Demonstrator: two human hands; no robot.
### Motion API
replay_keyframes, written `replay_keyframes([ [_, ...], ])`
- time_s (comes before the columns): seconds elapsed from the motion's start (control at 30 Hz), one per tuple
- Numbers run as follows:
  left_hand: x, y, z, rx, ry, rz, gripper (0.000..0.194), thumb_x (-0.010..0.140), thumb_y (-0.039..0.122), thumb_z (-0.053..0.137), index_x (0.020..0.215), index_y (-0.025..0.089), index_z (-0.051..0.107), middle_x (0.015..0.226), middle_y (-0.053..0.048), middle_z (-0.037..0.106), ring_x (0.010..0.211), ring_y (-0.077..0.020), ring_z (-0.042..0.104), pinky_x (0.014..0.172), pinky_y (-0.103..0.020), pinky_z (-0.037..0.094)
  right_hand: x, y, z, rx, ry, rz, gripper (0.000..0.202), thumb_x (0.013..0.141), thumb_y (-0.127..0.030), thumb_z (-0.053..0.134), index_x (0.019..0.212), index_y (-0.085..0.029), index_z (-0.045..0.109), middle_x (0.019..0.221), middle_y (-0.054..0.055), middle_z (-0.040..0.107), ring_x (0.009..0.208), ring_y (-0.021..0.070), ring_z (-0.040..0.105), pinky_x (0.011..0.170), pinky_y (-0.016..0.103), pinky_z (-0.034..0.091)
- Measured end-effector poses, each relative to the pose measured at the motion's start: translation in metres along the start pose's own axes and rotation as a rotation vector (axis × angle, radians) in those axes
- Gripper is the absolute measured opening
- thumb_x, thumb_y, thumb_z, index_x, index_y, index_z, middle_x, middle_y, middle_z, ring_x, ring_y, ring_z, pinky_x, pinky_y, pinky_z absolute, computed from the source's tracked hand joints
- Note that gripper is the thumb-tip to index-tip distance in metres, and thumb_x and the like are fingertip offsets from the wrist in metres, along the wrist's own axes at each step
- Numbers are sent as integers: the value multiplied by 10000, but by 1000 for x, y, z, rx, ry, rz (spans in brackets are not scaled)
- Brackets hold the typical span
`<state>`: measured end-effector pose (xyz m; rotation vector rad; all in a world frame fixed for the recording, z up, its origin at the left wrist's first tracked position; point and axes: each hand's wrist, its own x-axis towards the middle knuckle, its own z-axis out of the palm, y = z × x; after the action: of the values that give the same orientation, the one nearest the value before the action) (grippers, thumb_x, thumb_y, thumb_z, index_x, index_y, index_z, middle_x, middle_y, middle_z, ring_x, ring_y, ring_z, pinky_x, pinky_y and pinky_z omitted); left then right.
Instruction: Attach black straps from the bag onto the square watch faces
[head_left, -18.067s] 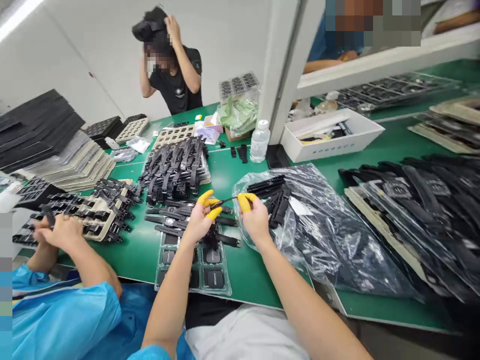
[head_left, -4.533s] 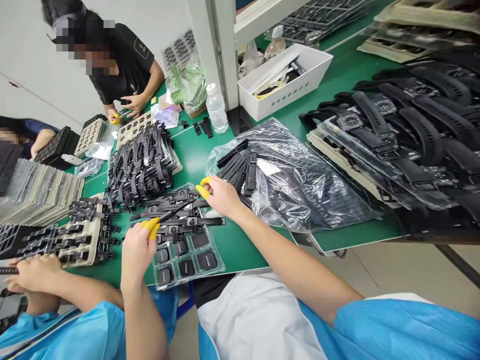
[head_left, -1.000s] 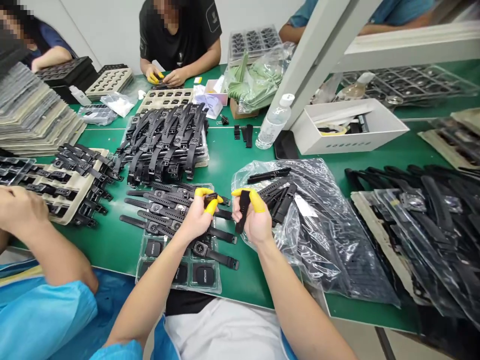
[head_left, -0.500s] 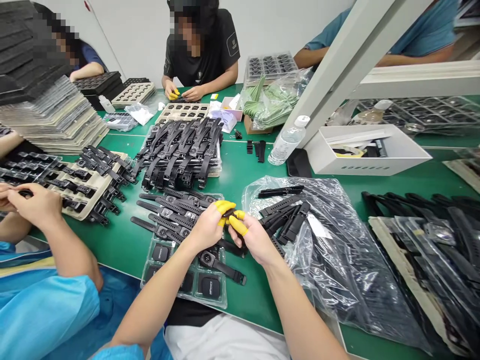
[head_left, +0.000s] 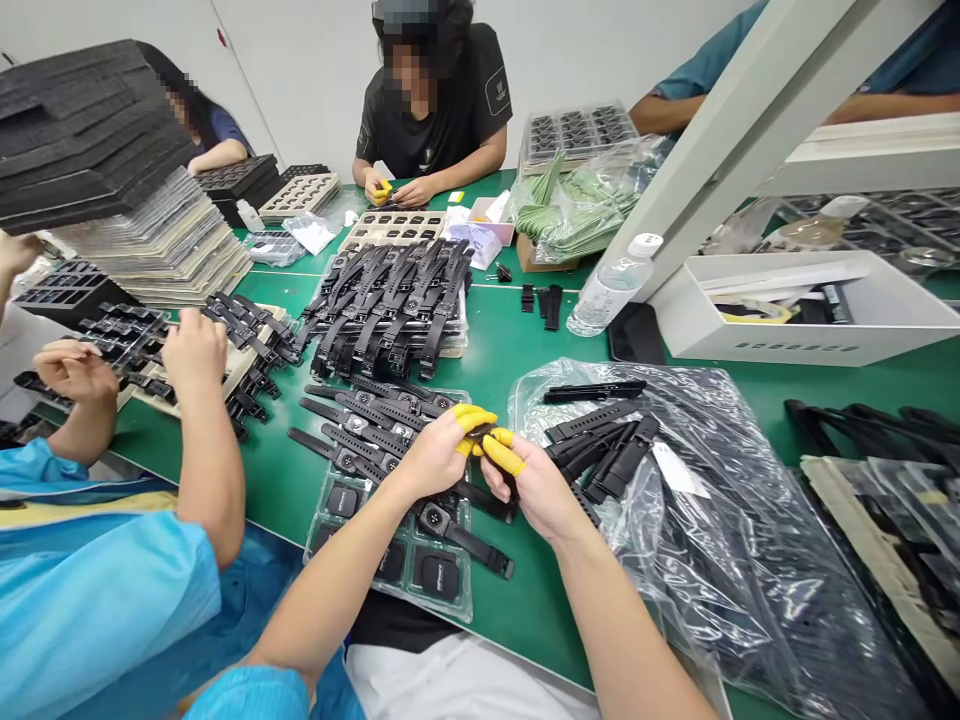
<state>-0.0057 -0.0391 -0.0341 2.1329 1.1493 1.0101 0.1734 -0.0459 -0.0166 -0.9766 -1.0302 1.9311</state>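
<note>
Fingertips of my left hand [head_left: 435, 458] and right hand [head_left: 546, 492] clamped on 1 dark piece [head_left: 480, 432], centre frame, not set down. Strapped watches [head_left: 435, 519] lie over the clear tray [head_left: 463, 606], lower centre; loose straps [head_left: 621, 462] on the plastic bag [head_left: 724, 500], right. Green table [head_left: 517, 625]; bottle [head_left: 609, 292], upper right; 1 person [head_left: 442, 120], upper centre.

Green-topped bench [head_left: 517, 600]. Centre: clear plastic tray [head_left: 465, 600] of black square pieces, black watches across it. Right of centre: clear plastic bag [head_left: 720, 540], loose black straps on it. Upper right: open white rectangular box [head_left: 810, 340], clear plastic bottle [head_left: 611, 285] beside it.
</note>
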Motion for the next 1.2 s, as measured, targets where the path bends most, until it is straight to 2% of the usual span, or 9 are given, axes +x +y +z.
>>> replay_keyframes([
  [0.13, 0, 0, 1, -31, -3, -8, 597, 867, 18, 431, 1398, 229, 605, 1347, -109, 659, 1303, -249, 622, 1133, -465, 542, 0, -1, 1, 30, 3, 1, 475, 801, -628, 808, 806, -223, 560, 525, -61, 496, 449, 90, 360, 423, 232, 293],
  [0.33, 1, 3, 0, 36, -51, 5, 550, 935, 63, 411, 1443, 209, 562, 1356, -134, 621, 1317, -255, 592, 1146, -456, 527, 3, 1, -1, 147, 24, 25, 517, 747, -633, 847, 773, -222, 534, 523, -66, 470, 440, 76, 332, 416, 220, 270],
  [0.57, -1, 8, -7, -8, -142, -9, 510, 1043, 228, 413, 1551, 221, 456, 1418, -144, 571, 1351, -270, 562, 1190, -477, 479, 4, 2, -2, 167, 50, 29, 517, 746, -631, 851, 751, -222, 535, 516, -66, 446, 438, 74, 310, 407, 218, 263],
  [0.67, -1, 8, -7, 47, -118, 16, 485, 1047, 233, 389, 1519, 202, 494, 1380, -157, 594, 1330, -282, 559, 1173, -498, 486, 4, 3, -3, 156, 52, 37, 526, 738, -636, 853, 743, -222, 529, 511, -69, 440, 431, 72, 311, 400, 213, 259],
  [0.87, 0, 7, -5, 270, -131, 77, 405, 967, 198, 491, 1352, 136, 598, 1228, -165, 652, 1158, -293, 606, 1061, -479, 547, 7, 6, -6, 130, 50, 110, 545, 692, -628, 885, 758, -215, 535, 499, -86, 419, 417, 54, 284, 388, 192, 217],
  [1.2, 1, 10, -9, 246, -166, 52, 386, 993, 183, 432, 1348, 155, 578, 1266, -157, 642, 1176, -284, 608, 1066, -469, 549, 8, 6, -6, 168, 39, 151, 532, 706, -601, 879, 783, -219, 517, 493, -91, 432, 407, 47, 281, 385, 183, 200],
])
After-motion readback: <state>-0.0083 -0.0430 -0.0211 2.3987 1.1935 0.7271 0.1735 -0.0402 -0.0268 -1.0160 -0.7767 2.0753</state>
